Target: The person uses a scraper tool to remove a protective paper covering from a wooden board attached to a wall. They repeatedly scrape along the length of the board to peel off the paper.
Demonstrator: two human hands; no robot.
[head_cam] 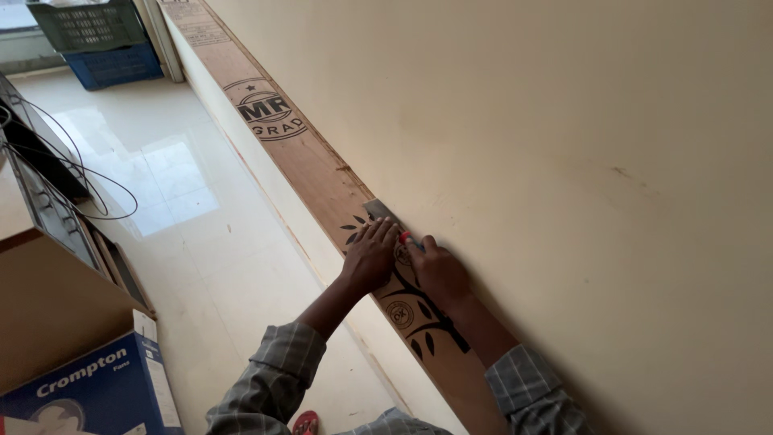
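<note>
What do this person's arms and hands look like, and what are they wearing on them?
Both arms wear loose, grey-green checked shirt sleeves with thin pale lines, pushed up to about the elbow, so the forearms are bare. The left hand and right hand are bare: no gloves. No watch, ring or bracelet shows from this head view.

Glossy white tiled floor (pixel 209 242) with goods along its edges

A long brown plywood board (pixel 322 173) printed with black stamps and leaf shapes stands on edge on the floor, running from the top centre down to the lower right against the cream wall (pixel 564 161). At the upper left a dark green plastic crate (pixel 84 24) sits on a blue plastic crate (pixel 113 64). A blue-and-white cardboard box (pixel 97 391) rests at the lower left.
</note>
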